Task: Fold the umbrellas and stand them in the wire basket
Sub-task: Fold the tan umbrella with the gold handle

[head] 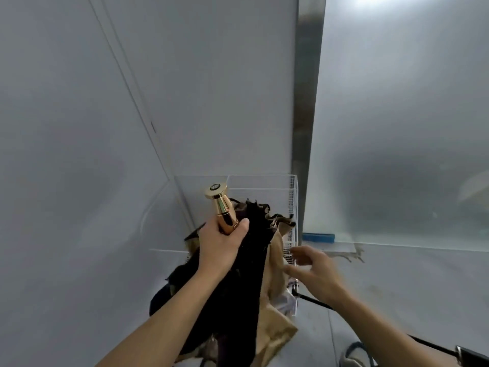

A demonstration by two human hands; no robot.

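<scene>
Umbrella (251, 260), black and tan, partly folded, held handle-up at the white wire basket (291, 197) in the corner. Left hand (219, 245) grips the gold handle (223, 207); right hand (315, 268), fingers loosely spread, holds nothing just beside the tan fabric.

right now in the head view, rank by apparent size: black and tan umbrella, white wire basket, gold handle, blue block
black and tan folded umbrella and white wire basket: alike, basket partly hidden
gold metal handle
blue block
</scene>
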